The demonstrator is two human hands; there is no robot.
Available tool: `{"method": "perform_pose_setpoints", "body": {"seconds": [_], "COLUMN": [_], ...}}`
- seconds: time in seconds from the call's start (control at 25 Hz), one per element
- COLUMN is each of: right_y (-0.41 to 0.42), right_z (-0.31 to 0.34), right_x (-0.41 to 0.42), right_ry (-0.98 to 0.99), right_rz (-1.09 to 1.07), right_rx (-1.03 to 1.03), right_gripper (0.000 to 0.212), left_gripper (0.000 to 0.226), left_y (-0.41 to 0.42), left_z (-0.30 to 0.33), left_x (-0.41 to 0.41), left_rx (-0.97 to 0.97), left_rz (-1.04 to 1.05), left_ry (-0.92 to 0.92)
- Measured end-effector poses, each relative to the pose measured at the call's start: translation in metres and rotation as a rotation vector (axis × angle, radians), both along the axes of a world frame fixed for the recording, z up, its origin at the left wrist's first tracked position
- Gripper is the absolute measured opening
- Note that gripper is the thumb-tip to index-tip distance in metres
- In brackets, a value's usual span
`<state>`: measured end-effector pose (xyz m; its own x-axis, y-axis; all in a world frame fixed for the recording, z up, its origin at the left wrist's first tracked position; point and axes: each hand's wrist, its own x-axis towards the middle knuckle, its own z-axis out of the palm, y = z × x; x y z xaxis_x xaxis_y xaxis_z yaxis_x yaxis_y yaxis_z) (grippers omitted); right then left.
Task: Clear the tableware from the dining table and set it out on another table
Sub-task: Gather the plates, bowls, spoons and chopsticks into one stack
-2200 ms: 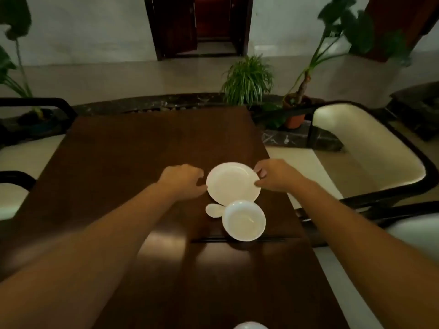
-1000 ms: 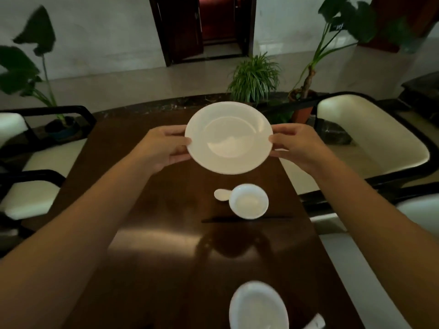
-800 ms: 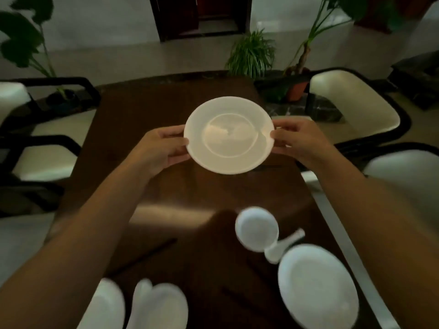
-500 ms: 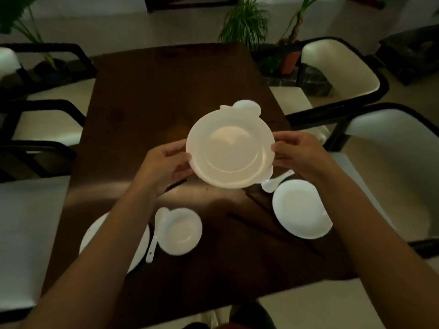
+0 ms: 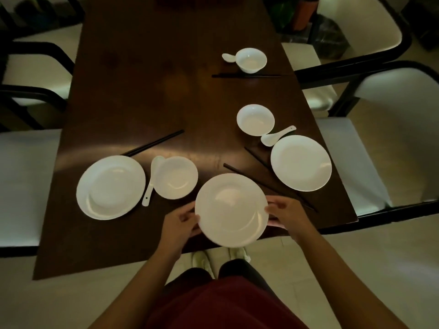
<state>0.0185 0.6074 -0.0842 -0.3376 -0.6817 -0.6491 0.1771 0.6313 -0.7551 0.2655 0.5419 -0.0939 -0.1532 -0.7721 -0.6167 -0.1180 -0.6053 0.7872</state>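
Both hands grip one white plate point(image 5: 231, 210) by opposite rim edges. The left hand point(image 5: 181, 224) curls its fingers under the left rim with the thumb on top; the right hand point(image 5: 288, 216) does the same at the right rim. The plate sits between the hands, over the near edge of the surface point(image 5: 152, 91). Left of the held plate stand a bowl point(image 5: 175, 177), a spoon point(image 5: 152, 179) and a second plate point(image 5: 110, 187). Beyond and right of the held plate lie chopsticks point(image 5: 268, 186), a third plate point(image 5: 301, 163) and another bowl point(image 5: 255, 119).
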Motion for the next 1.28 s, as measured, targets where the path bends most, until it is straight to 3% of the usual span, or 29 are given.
{"method": "perform_pose_setpoints", "body": {"seconds": [0.52,0.72,0.92,1.12,1.28], "right_y": [-0.009,0.016,0.023,0.003,-0.002], "right_z": [-0.028,-0.007,-0.007,-0.023,-0.034], "right_x": [-0.024,-0.076,-0.142,-0.152,-0.153], "right_ry": [0.024,-0.02,0.056,-0.183,-0.074], "right_rz": [-0.035,-0.29,-0.55,-0.468,-0.464], "right_rx": [0.041,-0.01,-0.001,0.037,0.027], "right_gripper": [0.019,0.013,0.035,0.02,0.032], "left_gripper": [0.04,0.037,0.034,0.032,0.022], "left_y": [0.025,0.023,0.032,0.036,0.036], "left_z": [-0.031,-0.037,-0.047,-0.047,-0.046], "left_x": [-0.028,-0.029,-0.035,-0.036,-0.036], "left_rx": [0.032,0.065,0.072,0.059,0.09], "left_rz": [0.169,0.221,0.304,0.327,0.355], "left_ry": [-0.016,-0.003,-0.023,-0.018,-0.009]}}
